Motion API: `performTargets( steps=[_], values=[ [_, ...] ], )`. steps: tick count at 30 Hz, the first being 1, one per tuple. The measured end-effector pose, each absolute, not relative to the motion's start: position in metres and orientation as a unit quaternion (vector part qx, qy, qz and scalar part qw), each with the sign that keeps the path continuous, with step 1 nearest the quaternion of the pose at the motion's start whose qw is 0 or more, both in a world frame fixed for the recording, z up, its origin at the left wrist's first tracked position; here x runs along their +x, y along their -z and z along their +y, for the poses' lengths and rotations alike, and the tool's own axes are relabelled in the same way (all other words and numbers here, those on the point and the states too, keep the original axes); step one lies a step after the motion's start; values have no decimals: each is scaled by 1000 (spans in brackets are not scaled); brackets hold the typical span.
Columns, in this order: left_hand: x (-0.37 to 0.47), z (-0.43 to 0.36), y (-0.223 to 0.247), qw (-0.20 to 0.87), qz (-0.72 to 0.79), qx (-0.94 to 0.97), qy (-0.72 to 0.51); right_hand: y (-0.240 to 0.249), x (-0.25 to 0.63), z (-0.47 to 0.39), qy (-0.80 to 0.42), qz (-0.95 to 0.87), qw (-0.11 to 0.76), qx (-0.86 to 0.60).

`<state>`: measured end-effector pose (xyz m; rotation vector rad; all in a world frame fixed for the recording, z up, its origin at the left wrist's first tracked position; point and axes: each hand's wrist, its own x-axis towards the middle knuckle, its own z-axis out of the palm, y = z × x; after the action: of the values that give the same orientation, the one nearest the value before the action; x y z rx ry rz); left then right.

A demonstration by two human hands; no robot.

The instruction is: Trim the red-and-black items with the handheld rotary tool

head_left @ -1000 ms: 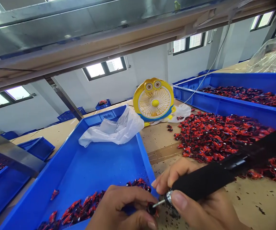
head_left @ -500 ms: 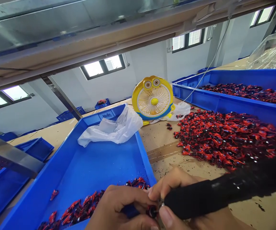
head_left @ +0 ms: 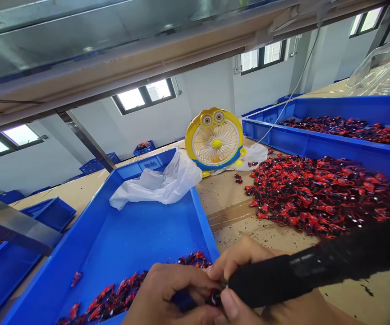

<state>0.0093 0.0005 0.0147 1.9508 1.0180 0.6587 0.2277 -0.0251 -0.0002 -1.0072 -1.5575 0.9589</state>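
My left hand (head_left: pixel 171 293) is closed on a small red and black part (head_left: pixel 215 296) at the bottom centre, over the near end of a blue tray. Beside it, my right hand (head_left: pixel 245 266) grips the front end of a thick black tool (head_left: pixel 269 280) that reaches in from the right edge. The tool's metal tip meets the small part between the fingers of both hands; the exact contact is hidden. Loose red and black parts (head_left: pixel 113 295) lie in the near end of the blue tray (head_left: pixel 130 230), left of my left hand.
A heap of red and black parts (head_left: pixel 316 194) covers the table (head_left: pixel 228 194) at right. Behind it stands another blue tray (head_left: pixel 316 142) with parts. A yellow fan (head_left: pixel 217 143) is at the centre back, near a white plastic bag (head_left: pixel 162 183). A metal shelf (head_left: pixel 113 40) crosses overhead.
The view has shifted very slightly. Both hands keep the same hold, with the tool and the small part nearly in the same place.
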Motion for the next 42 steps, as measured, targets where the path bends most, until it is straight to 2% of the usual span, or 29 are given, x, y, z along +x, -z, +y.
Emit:
performTargets(
  steps=[6,10,13,18,37,42],
  values=[
    [9,2,-20,407,443,750,-274,-2,232,-20,-377,-654,563,-336],
    [8,3,-20,434,413,749,-284,-5,229,-18,-371,-587,646,-316],
    [6,3,-18,455,400,741,-291,-4,227,-17,-383,-556,677,-294],
    [6,2,-18,431,434,736,-288,2,228,-12,-412,-545,679,-269],
    [10,-2,-17,331,448,775,-299,2,231,-4,-344,-603,663,-282],
    [13,-3,-22,341,447,772,-296,2,228,-8,-360,-597,667,-263]
  ],
)
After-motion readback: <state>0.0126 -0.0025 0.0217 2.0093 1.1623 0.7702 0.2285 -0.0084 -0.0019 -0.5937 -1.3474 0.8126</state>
